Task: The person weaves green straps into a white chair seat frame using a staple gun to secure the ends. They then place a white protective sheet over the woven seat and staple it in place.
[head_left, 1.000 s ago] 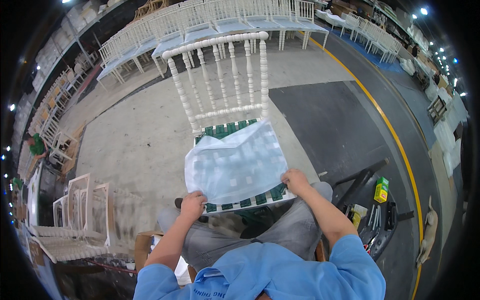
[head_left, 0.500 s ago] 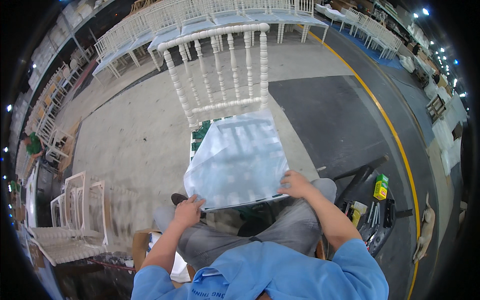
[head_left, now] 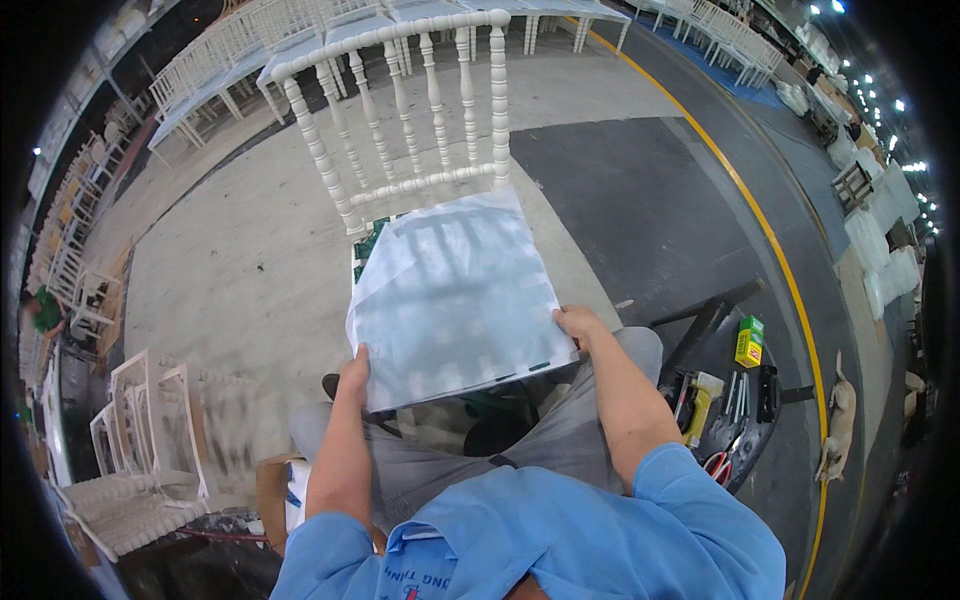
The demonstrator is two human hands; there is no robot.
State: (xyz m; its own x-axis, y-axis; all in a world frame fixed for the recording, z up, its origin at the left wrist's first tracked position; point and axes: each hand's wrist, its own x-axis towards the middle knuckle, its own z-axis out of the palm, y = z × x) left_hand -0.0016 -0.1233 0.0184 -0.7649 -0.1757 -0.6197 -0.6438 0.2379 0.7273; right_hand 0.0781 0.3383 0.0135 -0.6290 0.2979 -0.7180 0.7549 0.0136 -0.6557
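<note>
At the centre of the frame, the left hand (head_left: 353, 375) grips the lower left corner of a clear plastic bag (head_left: 455, 295), and the right hand (head_left: 580, 325) grips its lower right edge. The bag is held lifted over the seat of a white spindle-back chair (head_left: 400, 120) in the upper middle, above the person's grey-trousered knees.

I see a small green-and-yellow cardboard box (head_left: 749, 341) standing upright on the dark tool tray at my right, and a brown cardboard carton (head_left: 270, 497) low at my left, beside my left arm.
</note>
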